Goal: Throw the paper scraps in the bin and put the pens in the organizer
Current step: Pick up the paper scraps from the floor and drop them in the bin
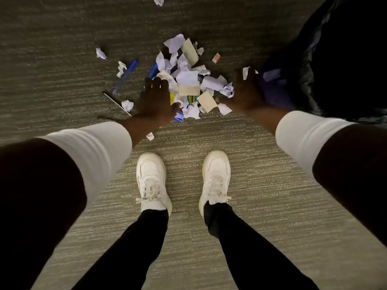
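Grey carpet [62, 38] fills the view; it lies open to the left, beyond the pile and behind the shoes [151, 181]. A black bin bag [335, 59] takes the top right corner; its inside is too dark to tell the contents, and its near edge lies just beside the right hand. The pile [188, 80] of white and tan paper scraps sits in front of the shoes, between the two hands, with bits of yellow and blue showing at its near side. The left hand [156, 101] reaches down onto the pile's left edge, fingers straight and flat, gripping nothing; the right hand [246, 93] is at the pile's right edge, dark and blurred, with a white scrap [248, 72] at its fingertips, and I cannot tell whether it holds it. One blue pen [125, 74] lies on the carpet left of the pile; a second pen [153, 70] is partly under the scraps; a thin rod [116, 103] lies near the left wrist. Stray scraps rest apart: one far left [101, 52], one at the top edge [158, 1], one under the left forearm [150, 136].
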Available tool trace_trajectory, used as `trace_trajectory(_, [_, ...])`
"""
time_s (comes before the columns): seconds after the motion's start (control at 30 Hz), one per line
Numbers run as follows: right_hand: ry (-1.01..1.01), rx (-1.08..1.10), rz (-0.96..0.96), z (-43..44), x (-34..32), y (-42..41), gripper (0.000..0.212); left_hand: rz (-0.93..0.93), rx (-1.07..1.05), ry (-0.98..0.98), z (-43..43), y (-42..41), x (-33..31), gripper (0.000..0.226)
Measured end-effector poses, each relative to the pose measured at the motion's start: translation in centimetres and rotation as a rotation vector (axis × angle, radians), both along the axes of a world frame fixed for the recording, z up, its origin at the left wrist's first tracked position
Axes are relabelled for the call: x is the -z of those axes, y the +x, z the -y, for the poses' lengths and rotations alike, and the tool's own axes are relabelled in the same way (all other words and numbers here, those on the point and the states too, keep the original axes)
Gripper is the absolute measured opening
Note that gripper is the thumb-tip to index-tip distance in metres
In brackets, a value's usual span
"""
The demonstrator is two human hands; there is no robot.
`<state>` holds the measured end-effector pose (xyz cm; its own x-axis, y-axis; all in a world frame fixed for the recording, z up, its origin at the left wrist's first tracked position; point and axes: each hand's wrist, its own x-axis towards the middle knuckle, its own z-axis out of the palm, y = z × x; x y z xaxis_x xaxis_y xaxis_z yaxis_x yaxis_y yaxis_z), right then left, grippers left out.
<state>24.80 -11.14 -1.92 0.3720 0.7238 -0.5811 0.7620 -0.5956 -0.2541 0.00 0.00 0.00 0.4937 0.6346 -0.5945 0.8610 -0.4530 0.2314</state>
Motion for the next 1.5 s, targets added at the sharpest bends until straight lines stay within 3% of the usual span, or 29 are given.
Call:
trace_trajectory(0.23, [-0.093, 0.143, -0.017, -0.3, 4.5, 0.4, 0.122, 0.048, -0.095, 0.022, 0.2, 0.2, 5.0, 0.087])
trace_trajectory(0.37, [-0.061, 0.147, -0.082, -0.6, 4.2, -0.8, 0.111, 0.057, -0.136, 0.018, 0.2, 0.3, 6.5, 0.09])
trace_trajectory(0.47, [-0.036, 0.039, 0.002, -0.8, 4.3, -2.7, 0.105, 0.059, -0.109, 0.028, 0.8, 0.4, 7.0, 0.087])
trace_trajectory(0.6, [0.004, -0.136, 0.07, -1.8, 4.6, -5.1, 0.104, 0.152, -0.098, 0.067, 0.9, 0.7, 7.4, 0.061])
trace_trajectory(0.73, [0.054, -0.201, 0.118, -2.4, 5.4, -6.6, 0.084, 0.193, -0.1, 0.081, 0.6, 0.7, 7.8, 0.032])
trace_trajectory(0.87, [0.134, -0.213, 0.101, -2.3, 6.1, -6.9, 0.074, 0.198, -0.13, 0.05, 0.1, 0.4, 8.0, 0.028])
trace_trajectory(0.97, [0.179, -0.129, -0.003, -2.1, 6.2, -6.5, 0.051, 0.24, -0.167, 0.054, -0.2, 0.2, 6.7, 0.018])
trace_trajectory(1.1, [0.244, -0.04, -0.012, -1.5, 4.8, -6.0, 0.038, 0.273, -0.154, 0.055, -0.4, 0.1, 3.7, 0.014])
trace_trajectory(1.27, [0.332, 0.049, -0.036, -0.6, 0.0, -5.8, 0.036, 0.24, -0.212, 0.03, -0.3, 0.5, -0.4, 0.014])
trace_trajectory(1.5, [0.419, 0.346, -0.044, 1.3, -9.9, -5.0, 0.028, 0.225, -0.382, -0.118, 0.7, 6.0, -9.6, 0.027])
